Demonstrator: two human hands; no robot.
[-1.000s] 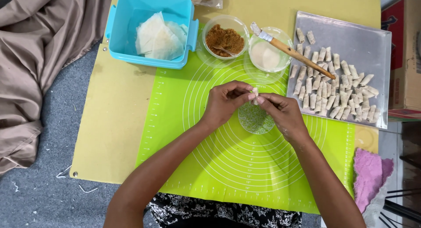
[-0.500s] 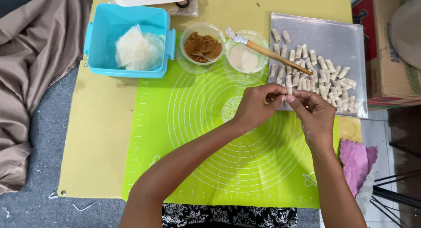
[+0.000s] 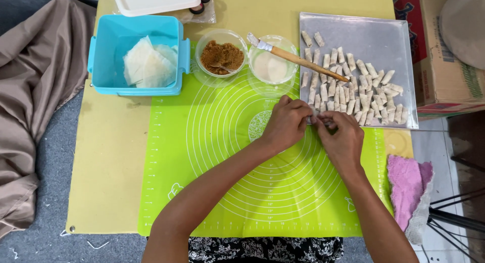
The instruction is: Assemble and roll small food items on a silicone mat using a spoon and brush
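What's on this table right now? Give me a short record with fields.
surface: green mat on a yellow table
left hand: pinching a small roll
right hand: pinching the same roll
tray: many finished rolls, next to the hands
blue tub: thin white wrappers
bowls: brown filling; white paste with a brush
side: pink cloth

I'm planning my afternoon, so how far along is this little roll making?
Done: dozens of small pale rolled pieces lie on the square metal tray. In hand: the left hand and right hand pinch one small roll at the tray's near edge. Left: thin white wrappers remain in the turquoise plastic box, and brown filling in its clear bowl.
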